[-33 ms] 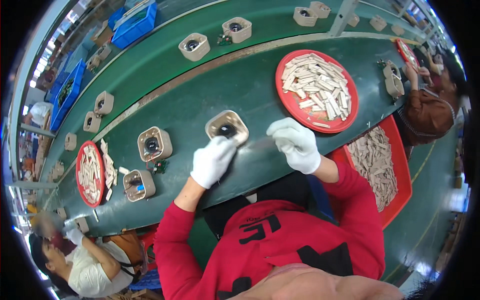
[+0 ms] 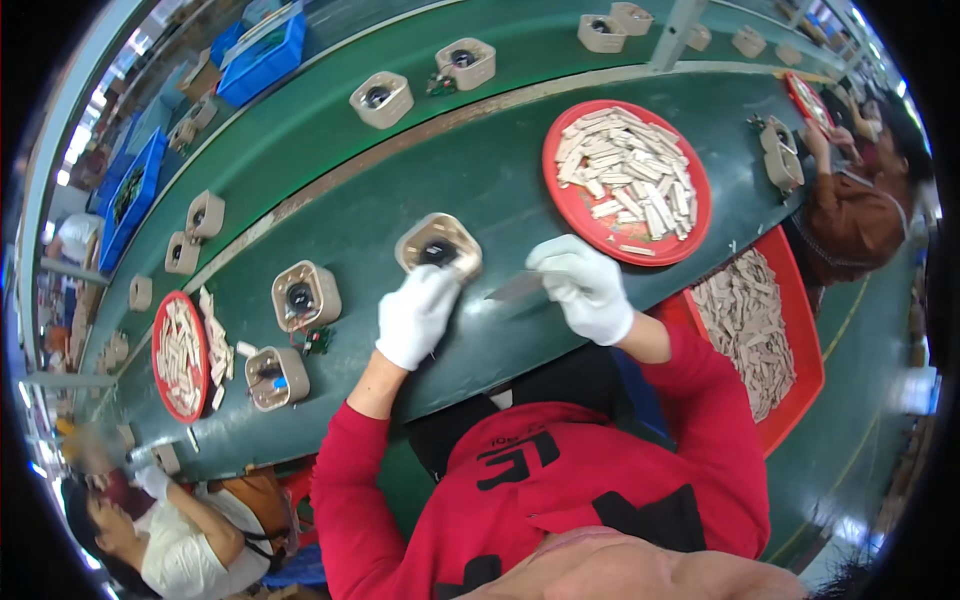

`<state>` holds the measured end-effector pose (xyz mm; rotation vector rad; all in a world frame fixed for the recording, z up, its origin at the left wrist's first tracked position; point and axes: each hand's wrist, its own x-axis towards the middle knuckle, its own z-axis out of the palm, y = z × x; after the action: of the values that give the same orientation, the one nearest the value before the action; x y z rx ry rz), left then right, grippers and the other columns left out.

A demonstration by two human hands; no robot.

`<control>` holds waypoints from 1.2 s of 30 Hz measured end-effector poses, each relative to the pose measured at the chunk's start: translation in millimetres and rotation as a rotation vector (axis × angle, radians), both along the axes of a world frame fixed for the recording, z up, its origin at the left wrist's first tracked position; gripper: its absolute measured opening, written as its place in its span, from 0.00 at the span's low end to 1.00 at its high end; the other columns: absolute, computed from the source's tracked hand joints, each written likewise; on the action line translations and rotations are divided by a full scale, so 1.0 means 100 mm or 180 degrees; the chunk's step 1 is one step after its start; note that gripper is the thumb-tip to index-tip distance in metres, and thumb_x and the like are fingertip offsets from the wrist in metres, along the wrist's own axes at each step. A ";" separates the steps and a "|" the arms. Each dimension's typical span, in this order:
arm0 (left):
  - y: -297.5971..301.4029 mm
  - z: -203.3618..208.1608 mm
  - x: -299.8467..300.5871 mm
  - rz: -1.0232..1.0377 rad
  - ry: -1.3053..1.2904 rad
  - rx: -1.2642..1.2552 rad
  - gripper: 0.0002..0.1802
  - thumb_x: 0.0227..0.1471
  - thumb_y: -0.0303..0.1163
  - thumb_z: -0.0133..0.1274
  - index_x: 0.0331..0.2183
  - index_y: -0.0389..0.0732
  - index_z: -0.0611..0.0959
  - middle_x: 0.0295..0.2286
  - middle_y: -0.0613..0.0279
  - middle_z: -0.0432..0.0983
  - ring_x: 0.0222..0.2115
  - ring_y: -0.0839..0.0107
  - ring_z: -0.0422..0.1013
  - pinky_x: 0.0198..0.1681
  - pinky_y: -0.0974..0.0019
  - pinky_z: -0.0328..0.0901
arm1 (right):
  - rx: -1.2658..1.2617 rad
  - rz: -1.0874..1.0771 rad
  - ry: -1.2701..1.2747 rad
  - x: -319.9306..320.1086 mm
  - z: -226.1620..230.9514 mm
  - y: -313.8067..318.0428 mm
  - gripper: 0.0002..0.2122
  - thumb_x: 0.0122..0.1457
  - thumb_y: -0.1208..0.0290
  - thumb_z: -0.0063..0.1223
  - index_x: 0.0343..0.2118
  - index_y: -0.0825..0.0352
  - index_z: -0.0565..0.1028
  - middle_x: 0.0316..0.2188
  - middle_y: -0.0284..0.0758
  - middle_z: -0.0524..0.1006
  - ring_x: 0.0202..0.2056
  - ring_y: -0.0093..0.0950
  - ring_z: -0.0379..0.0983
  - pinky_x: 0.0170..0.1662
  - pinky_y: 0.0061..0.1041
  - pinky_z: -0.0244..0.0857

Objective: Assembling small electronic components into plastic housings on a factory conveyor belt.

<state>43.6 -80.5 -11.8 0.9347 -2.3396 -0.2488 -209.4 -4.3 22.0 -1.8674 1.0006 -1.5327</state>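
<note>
A beige, rounded-square plastic housing [image 2: 468, 252] with a round black part inside lies on the green table in front of me. My left hand [image 2: 418, 312], in a white glove, grips its near rim with curled fingers. To the right, my right hand [image 2: 582, 285], also gloved, pinches a thin, pointed grey tool [image 2: 514, 287]. That tool's tip points left toward the housing and stays apart from it. Its exact kind is hard to make out.
A red round tray [image 2: 690, 240] of pale strips is at the right, above a red bin [image 2: 800, 400] of similar strips. Left are two more housings [image 2: 325, 285] and a smaller red tray [image 2: 205, 385]. Co-workers sit at both sides. A green conveyor [image 2: 310, 120] carries housings beyond.
The grey tool, smeared by motion before, now shows more clearly and tilts down to the left. Hands and housing sit slightly further left in the picture, partly through a small camera shift.
</note>
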 end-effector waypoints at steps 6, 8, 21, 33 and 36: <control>-1.02 -0.16 -0.13 0.1785 0.0357 -0.0261 0.09 0.59 0.31 0.51 0.40 0.41 0.82 0.35 0.51 0.78 0.37 0.49 0.75 0.40 0.55 0.70 | 0.0434 -0.0358 -0.0129 -0.03 -0.52 -0.05 0.05 0.62 0.79 0.48 0.37 0.72 0.76 0.33 0.35 0.76 0.25 0.21 0.70 0.30 0.22 0.65; -1.47 -0.24 -0.15 0.2148 0.0446 -0.0367 0.11 0.60 0.33 0.51 0.43 0.41 0.81 0.39 0.50 0.78 0.40 0.48 0.74 0.43 0.53 0.69 | 0.0601 -0.0586 -0.0133 -0.08 -0.62 -0.04 0.07 0.65 0.74 0.49 0.36 0.72 0.77 0.32 0.35 0.76 0.23 0.20 0.69 0.29 0.21 0.64; -2.49 0.07 -1.78 0.0339 -0.0399 -0.0422 0.15 0.53 0.28 0.46 0.42 0.43 0.82 0.55 0.55 0.68 0.49 0.53 0.72 0.49 0.54 0.70 | 0.1130 -0.0581 -0.0186 -0.13 -0.60 -0.07 0.02 0.56 0.80 0.55 0.32 0.72 0.77 0.30 0.42 0.77 0.27 0.38 0.75 0.31 0.28 0.68; -2.36 0.09 -2.02 0.0518 -0.0570 -0.0208 0.14 0.51 0.25 0.45 0.39 0.28 0.78 0.41 0.42 0.71 0.39 0.47 0.74 0.40 0.51 0.72 | 0.1152 -0.0317 -0.0294 -0.14 -0.67 -0.12 0.05 0.60 0.82 0.46 0.34 0.74 0.76 0.24 0.32 0.72 0.21 0.17 0.68 0.26 0.18 0.61; -1.58 0.07 -1.48 0.0322 -0.0452 -0.0359 0.11 0.53 0.26 0.45 0.36 0.31 0.78 0.40 0.43 0.71 0.38 0.47 0.72 0.38 0.50 0.71 | 0.1343 -0.0409 -0.0509 -0.10 -0.65 -0.10 0.06 0.61 0.81 0.45 0.36 0.73 0.75 0.22 0.29 0.70 0.21 0.15 0.65 0.25 0.18 0.60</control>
<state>-104.2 -238.3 -4.8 1.0410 -2.3978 -0.0095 -219.1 -13.9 -42.9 -1.3920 1.2727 -1.3833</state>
